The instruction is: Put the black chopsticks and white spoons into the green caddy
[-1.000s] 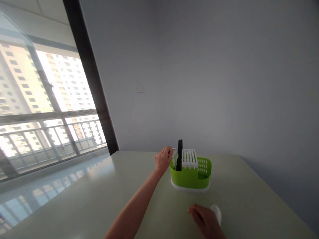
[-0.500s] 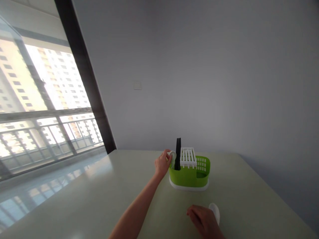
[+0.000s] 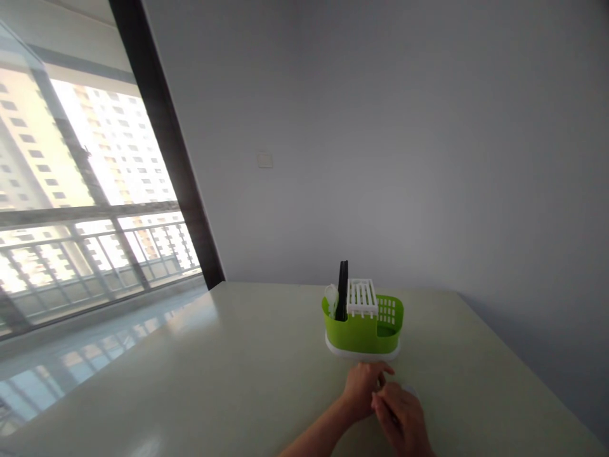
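A green dish rack basket (image 3: 361, 336) stands on the table with a white slatted insert (image 3: 362, 297) on top. Black chopsticks (image 3: 342, 291) and a white spoon (image 3: 332, 297) stand upright in its left end. In front of the basket, my left hand (image 3: 364, 388) has its fingers apart and bent, reaching against my right hand, with nothing visible in it. My right hand (image 3: 403, 412) is closed beside it. The edge of another white spoon (image 3: 411, 391) shows behind the right hand's knuckles; the hand hides the rest.
The pale table (image 3: 228, 362) reaches back to a grey wall (image 3: 380, 158) with a switch plate (image 3: 265, 160). To the left is a large window with a dark frame (image 3: 166, 127) and a railing outside.
My left hand has let go of the spoon in the basket's left end and come back down to my right hand. My right hand has moved slightly, covering more of the other spoon.
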Available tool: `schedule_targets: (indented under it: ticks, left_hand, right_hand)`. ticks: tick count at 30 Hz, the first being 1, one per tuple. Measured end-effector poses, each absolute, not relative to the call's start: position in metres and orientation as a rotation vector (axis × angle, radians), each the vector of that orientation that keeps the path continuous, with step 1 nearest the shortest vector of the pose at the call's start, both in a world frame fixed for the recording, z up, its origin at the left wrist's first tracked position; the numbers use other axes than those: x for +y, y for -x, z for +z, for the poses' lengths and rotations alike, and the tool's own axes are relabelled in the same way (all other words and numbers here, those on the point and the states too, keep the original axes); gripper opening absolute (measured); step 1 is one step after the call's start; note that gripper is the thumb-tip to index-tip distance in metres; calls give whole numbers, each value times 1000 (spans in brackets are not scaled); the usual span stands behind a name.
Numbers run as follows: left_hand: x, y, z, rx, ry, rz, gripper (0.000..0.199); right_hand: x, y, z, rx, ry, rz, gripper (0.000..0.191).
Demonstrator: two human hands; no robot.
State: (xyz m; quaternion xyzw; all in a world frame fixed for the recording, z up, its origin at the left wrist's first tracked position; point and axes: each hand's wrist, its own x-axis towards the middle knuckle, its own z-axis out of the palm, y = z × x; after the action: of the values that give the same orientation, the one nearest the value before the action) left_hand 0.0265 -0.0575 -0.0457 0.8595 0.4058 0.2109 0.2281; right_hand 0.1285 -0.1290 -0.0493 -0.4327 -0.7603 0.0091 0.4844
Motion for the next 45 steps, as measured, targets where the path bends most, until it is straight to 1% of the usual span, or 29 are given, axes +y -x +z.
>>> schedule_targets:
  ticks: [4,7,9,11,14,17,19,22,25,29,31,33,36,41,43,45]
  left_hand:
    - [-54,-49,-56,1184,-2492,339,24]
    - [-56,-55,-58,1259,-2504,244,25]
    - [-58,-50,-54,1272,-2455,368,25]
    - [-60,-38,-44,1284,-2367,574,22]
    - [-63,-12,-21,1341,-2251,863,20]
    - [-67,13,3,1419,-2248,1042,22]
    - [-71,25,12,1422,-2291,1128,21]
    - [-81,36,14,1367,-2391,1262,18]
    - [-92,41,7,1296,-2498,1368,13]
    - [-104,44,0,1276,-2587,1439,10]
    - [-107,46,3,1259,-2642,1438,10]
    - [-106,51,12,1236,-2685,1487,10]
    - [-93,61,37,1291,-2659,1674,9]
    - [-44,77,84,1554,-2465,1952,16]
    - [-23,79,94,1654,-2419,2000,20]
    - [-5,78,98,1738,-2425,1956,23]
  right_hand:
    - [-126,-142,-44,-1634,1131,150,27]
    - [-125,-143,-39,-1547,1145,212,28]
    - [-125,-141,-38,-1523,1141,206,29]
    - [-125,-138,-38,-1522,1141,200,30]
    - [-126,-136,-40,-1523,1200,200,32]
    - [-126,-134,-40,-1552,1239,253,34]
    - [-124,-132,-40,-1623,1227,311,32]
    - [-121,-126,-46,-1783,1248,323,28]
    - [-118,-120,-56,-1887,1289,253,31]
    - [-118,-117,-63,-1940,1324,226,43]
    - [-119,-118,-61,-1959,1307,274,43]
    - [-121,-118,-58,-1971,1268,348,38]
    - [-122,-120,-54,-1978,1216,421,31]
    - [-121,-125,-49,-1930,1222,398,34]
    - [-120,-126,-48,-1932,1234,392,34]
    - [-119,-126,-49,-1941,1238,399,34]
